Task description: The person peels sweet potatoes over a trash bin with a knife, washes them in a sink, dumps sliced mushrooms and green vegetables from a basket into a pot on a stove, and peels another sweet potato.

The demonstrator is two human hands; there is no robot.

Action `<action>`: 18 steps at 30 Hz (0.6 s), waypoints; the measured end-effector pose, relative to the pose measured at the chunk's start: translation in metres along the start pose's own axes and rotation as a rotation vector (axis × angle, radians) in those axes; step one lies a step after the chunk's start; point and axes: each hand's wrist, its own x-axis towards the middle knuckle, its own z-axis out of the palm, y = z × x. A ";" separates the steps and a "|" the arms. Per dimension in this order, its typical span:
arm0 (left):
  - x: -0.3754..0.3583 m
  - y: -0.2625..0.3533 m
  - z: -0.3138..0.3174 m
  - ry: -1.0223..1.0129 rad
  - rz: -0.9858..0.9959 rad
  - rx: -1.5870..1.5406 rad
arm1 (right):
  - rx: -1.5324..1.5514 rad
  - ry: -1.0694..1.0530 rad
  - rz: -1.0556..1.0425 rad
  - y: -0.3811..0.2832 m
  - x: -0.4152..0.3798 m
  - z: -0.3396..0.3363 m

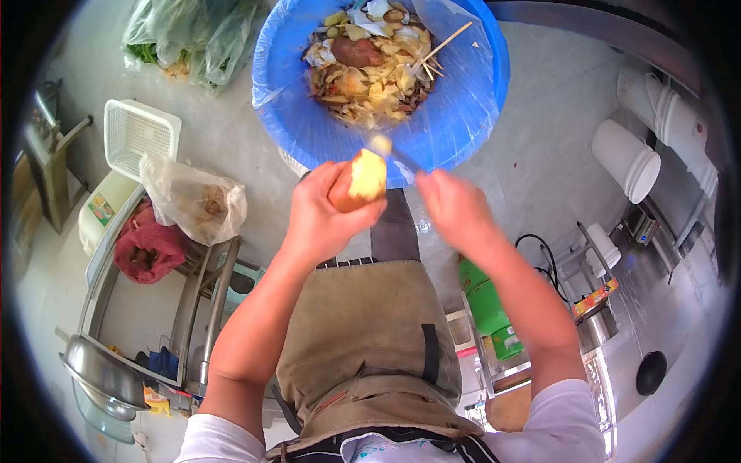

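Observation:
My left hand [328,208] is closed around a partly peeled potato [366,180], brown skin on its lower side and pale yellow flesh bared toward the right. Just to the right, my right hand [457,204] is closed on a thin dark knife [404,160], blurred by motion, its tip by the potato's upper end. A small pale piece [380,144] shows at that tip. Both hands are at the near rim of a blue bin [272,100] lined with clear plastic. Inside it lies a heap of peelings [378,85] with thin wooden sticks.
At the upper left are bagged greens [185,42] and a white basket [143,139]. A clear bag [202,202] and a red mesh sack [148,251] sit on a metal rack. White buckets [627,158] and a green gas cylinder [485,301] stand to the right.

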 end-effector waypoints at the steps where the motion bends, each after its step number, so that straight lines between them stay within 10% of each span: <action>1: -0.003 0.002 -0.005 -0.020 0.056 0.081 | -0.007 -0.019 0.031 0.014 0.006 0.001; 6: -0.019 0.028 -0.008 -0.091 -0.229 -0.626 | 0.250 -0.058 0.079 0.017 0.007 0.003; 10: -0.054 0.069 -0.026 -0.204 0.147 -0.641 | 0.440 -0.073 0.070 0.006 -0.004 0.001; 14: -0.084 0.137 -0.010 0.231 0.219 -0.597 | 0.558 -0.072 0.152 0.005 -0.013 0.001; 18: -0.081 0.141 -0.028 0.038 0.277 -0.414 | 0.608 -0.061 0.195 0.012 -0.013 0.001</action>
